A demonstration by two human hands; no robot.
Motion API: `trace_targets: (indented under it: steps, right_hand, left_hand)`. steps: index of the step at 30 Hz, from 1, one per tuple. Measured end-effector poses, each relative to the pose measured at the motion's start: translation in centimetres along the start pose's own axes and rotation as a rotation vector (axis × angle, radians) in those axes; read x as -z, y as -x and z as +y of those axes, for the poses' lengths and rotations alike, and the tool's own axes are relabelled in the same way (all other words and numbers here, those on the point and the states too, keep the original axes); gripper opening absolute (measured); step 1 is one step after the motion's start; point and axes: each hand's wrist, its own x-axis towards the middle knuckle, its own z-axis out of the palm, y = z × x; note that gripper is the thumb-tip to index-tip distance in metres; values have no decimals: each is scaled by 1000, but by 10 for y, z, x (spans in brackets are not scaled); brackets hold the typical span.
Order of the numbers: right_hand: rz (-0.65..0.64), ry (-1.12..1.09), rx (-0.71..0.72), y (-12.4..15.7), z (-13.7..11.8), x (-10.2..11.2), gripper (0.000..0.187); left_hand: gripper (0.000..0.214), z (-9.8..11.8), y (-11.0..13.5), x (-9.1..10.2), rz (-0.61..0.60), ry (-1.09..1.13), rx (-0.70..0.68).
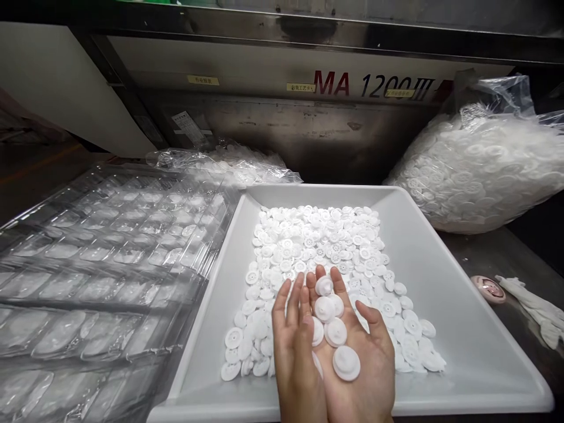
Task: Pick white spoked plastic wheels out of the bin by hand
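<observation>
My right hand [363, 358] lies palm up over the grey-white tray [458, 305], fingers stretched out. On its palm and fingers rest several small white plastic discs [346, 363] with raised centres. Against its left side my left hand [293, 352] stands on edge, fingers extended and slightly curved, and partly covers some of the discs. Whether it bears any of their weight is hard to see. Below both hands, a wide heap of the same white discs [317, 235] covers much of the tray's bottom; some show round holes.
Clear plastic blister trays [101, 264] are stacked on the left. Behind the tray lies a clear bag of white parts [238, 167], and a fuller bag [480, 170] stands at right. A white glove [535, 308] and a small pink round object [488, 289] lie right. A machine panel [264, 129] rises behind.
</observation>
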Motion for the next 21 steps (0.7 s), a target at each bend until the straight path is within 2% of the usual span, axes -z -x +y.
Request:
trace_targets:
  steps: [3,6,11,16,21]
  right_hand:
    - [-15,-19,23,0,-2,1,43]
    - [-58,1,54,1,-1,2,38]
    - [-61,35,100,2,1,1,38]
    - [-88,74,128,3,3,3,44]
    - [-167,121,138,7,3,0,36]
  left_hand:
    - [34,1,0,1,17,16,168]
    - [33,1,2,3,48,31,260]
    - [32,-2,6,5,2,81,245]
    - [25,-1,11,-1,63,99,204]
    - [27,2,9,3,62,148,297]
